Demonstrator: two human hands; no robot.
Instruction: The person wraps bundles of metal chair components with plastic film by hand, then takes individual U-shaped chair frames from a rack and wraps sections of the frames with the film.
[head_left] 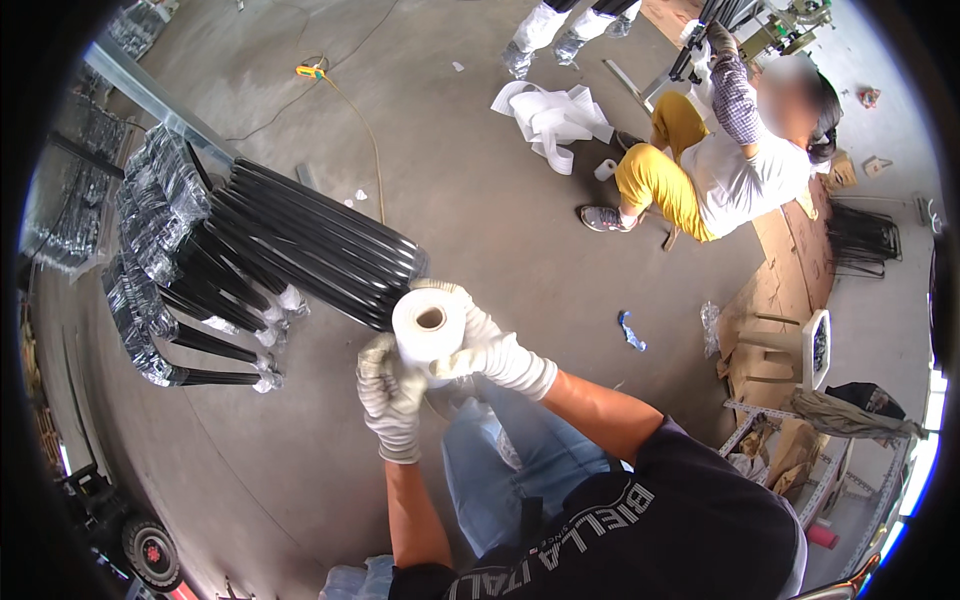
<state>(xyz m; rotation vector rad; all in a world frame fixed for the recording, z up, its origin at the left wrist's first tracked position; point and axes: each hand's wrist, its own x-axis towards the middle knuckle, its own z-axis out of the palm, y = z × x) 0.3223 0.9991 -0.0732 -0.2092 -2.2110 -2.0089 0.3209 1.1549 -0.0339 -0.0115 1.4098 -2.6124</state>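
A white roll of stretch film with a hollow cardboard core stands in front of me, its open end facing up. My right hand, in a whitish work glove, wraps round the roll from its right side, thumb low and fingers behind. My left hand, gloved too, is at the roll's lower left with fingers curled; what they pinch, if anything, is hidden. Just beyond the roll lies the near end of a row of black tubes, shiny and set side by side. Clear film shows below the roll, by my jeans.
Film-wrapped black frames stand at the left. A seated co-worker handles black parts at the upper right. White sheeting and a blue scrap lie on the floor. A yellow cable runs behind the tubes; a white stool is at right.
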